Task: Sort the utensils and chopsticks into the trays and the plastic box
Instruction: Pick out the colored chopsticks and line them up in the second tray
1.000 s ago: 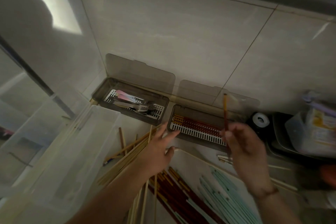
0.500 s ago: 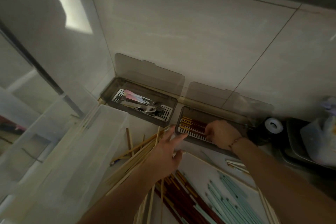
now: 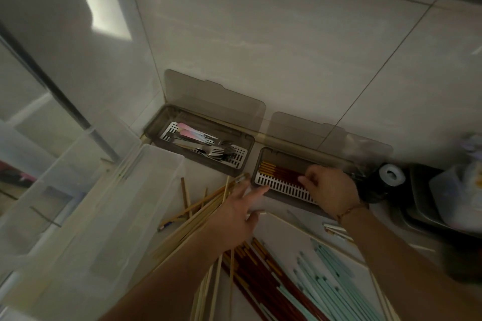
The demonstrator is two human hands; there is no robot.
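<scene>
Head view: on a counter against a tiled wall, the right hand (image 3: 331,194) reaches into the right tray (image 3: 263,161), fingers curled over red chopsticks (image 3: 280,173) there, seemingly settling them; whether it pinches one, I cannot tell. The left hand (image 3: 234,214) hovers spread above loose chopsticks (image 3: 260,276) at the counter's front. Forks (image 3: 208,150) fill the left tray (image 3: 154,130); the box (image 3: 146,164) stands left.

Two trays (image 3: 156,133) (image 3: 257,164), one plastic box (image 3: 109,216), two hands (image 3: 234,212) (image 3: 331,191).

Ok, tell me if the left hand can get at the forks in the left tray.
Probably yes: the left hand hovers open over the chopstick pile, the left tray has its lid up, and nothing lies across the forks.
</scene>
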